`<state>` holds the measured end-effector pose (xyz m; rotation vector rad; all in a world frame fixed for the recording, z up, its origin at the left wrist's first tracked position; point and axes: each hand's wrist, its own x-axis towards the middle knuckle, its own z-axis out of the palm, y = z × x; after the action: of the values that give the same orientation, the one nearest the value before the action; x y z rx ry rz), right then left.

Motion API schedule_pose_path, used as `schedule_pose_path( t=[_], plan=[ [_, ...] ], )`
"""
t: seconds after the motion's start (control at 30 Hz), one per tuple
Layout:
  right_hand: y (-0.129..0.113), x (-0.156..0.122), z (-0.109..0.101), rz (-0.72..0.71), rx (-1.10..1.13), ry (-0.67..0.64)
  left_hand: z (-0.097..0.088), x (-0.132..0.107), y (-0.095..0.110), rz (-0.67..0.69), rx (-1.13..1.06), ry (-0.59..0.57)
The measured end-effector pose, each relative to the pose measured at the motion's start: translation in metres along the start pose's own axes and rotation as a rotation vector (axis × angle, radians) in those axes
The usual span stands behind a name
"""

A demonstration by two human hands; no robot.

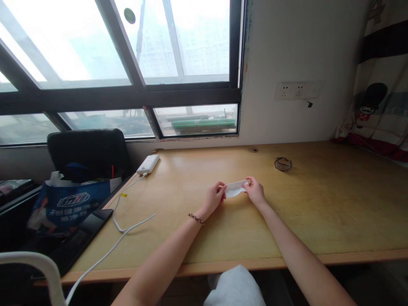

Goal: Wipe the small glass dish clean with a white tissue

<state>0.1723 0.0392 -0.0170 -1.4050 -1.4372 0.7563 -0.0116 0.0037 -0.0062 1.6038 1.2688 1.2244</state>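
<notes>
A small white sheet, like a tissue (235, 188), is stretched between my two hands just over the wooden table (306, 212). My left hand (216, 198) pinches its left end, and a beaded bracelet circles that wrist. At the right end, my right hand (254, 191) grips it between thumb and fingers. The sheet's top edge runs nearly straight, while its lower edge looks wavy. Beyond my right hand, a dark openwork ring-shaped object (283, 164) rests on the tabletop.
A white power bank (148, 164) lies at the table's left edge, with a white cable (123, 231) trailing toward me. Left of the table are a dark chair (87, 146), a blue bag (72, 206) and a flat black device (84, 236). A wall with sockets (295, 90) stands behind.
</notes>
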Motion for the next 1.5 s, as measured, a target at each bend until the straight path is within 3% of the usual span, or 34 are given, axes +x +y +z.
schedule_pose_path(
  t=[0.1,0.2,0.27,0.33,0.4,0.47,0.67,0.83,0.93,1.07,1.23,1.37,1.5],
  plan=[
    [-0.002,-0.001,-0.009,-0.060,-0.359,0.076,-0.002,0.000,0.003,0.018,0.069,0.063],
    [-0.010,-0.008,-0.012,-0.145,-0.633,0.152,-0.002,-0.004,0.012,0.184,0.182,0.070],
    [-0.016,-0.014,-0.009,-0.204,-0.690,0.173,0.000,-0.008,0.020,0.340,0.251,-0.055],
    [-0.019,-0.019,-0.002,-0.258,-0.661,0.082,0.002,-0.011,0.027,0.435,0.307,-0.238],
    [-0.020,-0.022,0.005,-0.284,-0.620,-0.067,0.002,-0.013,0.031,0.465,0.351,-0.377],
    [-0.017,-0.021,0.008,-0.266,-0.618,-0.139,0.001,-0.013,0.029,0.469,0.380,-0.432],
    [-0.008,-0.012,-0.003,-0.127,-0.792,-0.050,-0.002,-0.007,0.009,0.425,0.456,-0.341],
    [-0.011,-0.012,-0.011,-0.097,-0.889,0.005,-0.004,-0.004,0.007,0.379,0.568,-0.279],
    [-0.019,-0.018,-0.007,-0.198,-0.862,0.037,-0.005,-0.004,0.009,0.384,0.674,-0.239],
    [-0.031,-0.035,0.008,-0.400,-0.819,-0.075,-0.006,-0.005,0.008,0.418,0.753,-0.203],
    [-0.039,-0.062,0.021,-0.419,-0.888,-0.145,-0.007,-0.005,0.006,0.405,0.827,-0.208],
    [-0.033,-0.074,0.003,-0.391,-0.935,-0.130,-0.007,-0.006,0.008,0.428,0.834,-0.228],
    [-0.010,-0.070,-0.041,-0.338,-1.021,-0.061,-0.007,-0.007,0.011,0.445,0.817,-0.250]
  ],
)
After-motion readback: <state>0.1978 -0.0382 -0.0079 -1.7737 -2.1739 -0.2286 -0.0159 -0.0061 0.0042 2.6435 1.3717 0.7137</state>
